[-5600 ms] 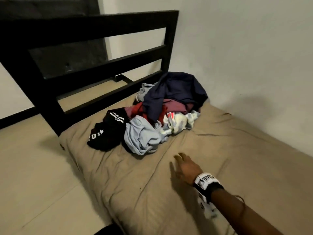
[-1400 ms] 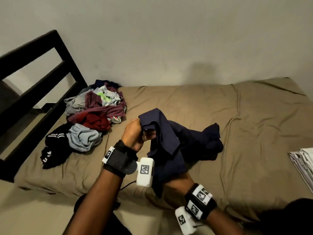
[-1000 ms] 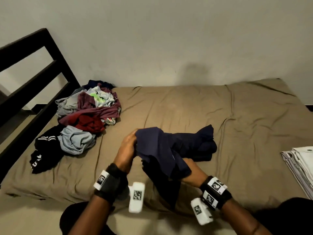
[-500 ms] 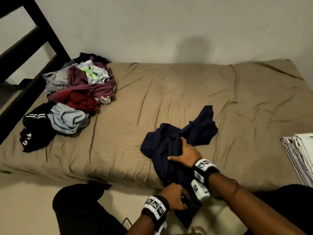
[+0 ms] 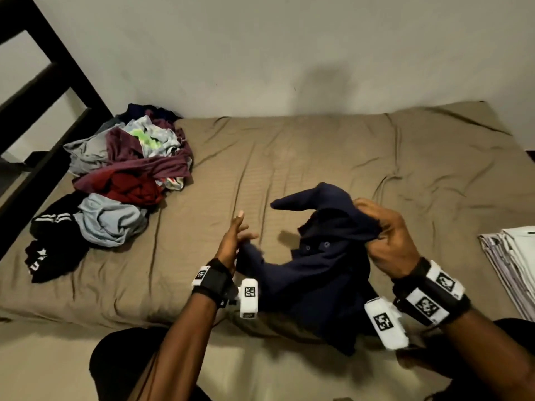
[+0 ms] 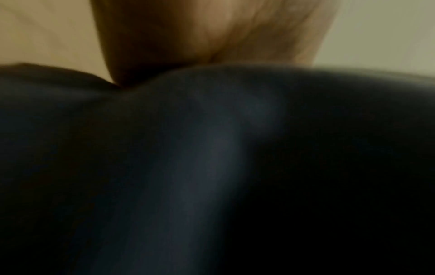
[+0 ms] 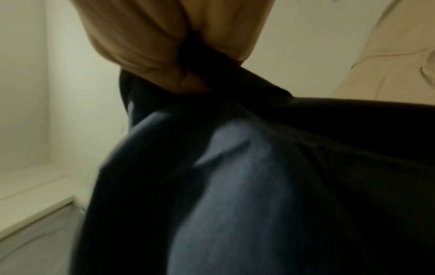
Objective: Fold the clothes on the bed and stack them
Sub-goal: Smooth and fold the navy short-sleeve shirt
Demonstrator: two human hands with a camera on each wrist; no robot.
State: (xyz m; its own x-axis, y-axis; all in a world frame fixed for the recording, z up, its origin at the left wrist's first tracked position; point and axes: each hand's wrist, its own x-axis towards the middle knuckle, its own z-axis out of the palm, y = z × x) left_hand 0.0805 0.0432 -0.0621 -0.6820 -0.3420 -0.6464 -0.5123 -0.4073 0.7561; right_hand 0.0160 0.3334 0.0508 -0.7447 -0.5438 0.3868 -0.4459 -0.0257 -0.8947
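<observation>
A navy buttoned shirt [image 5: 318, 270] hangs bunched over the near edge of the tan bed [image 5: 318, 151]. My right hand [image 5: 385, 230] grips its upper part and holds it above the mattress; in the right wrist view the fingers [image 7: 164, 46] pinch the dark cloth [image 7: 235, 186]. My left hand [image 5: 236, 238] is at the shirt's left edge with its fingers straight, touching the fabric. The left wrist view is blurred, showing only the palm [image 6: 212, 37] above the dark cloth [image 6: 212, 167]. A pile of unfolded clothes [image 5: 127, 175] lies at the bed's left end.
A black bed frame [image 5: 43, 91] rises at the left behind the pile. A flat stack of pale folded items [image 5: 512, 256] sits at the bed's right edge. A plain wall runs along the far side. My dark-clad knees show at the bottom, off the mattress.
Both hands have risen from the bed's near edge. The right hand lifted the navy shirt up and rightward; the left hand let go of the hem, moved up and left, and now has straight fingers.
</observation>
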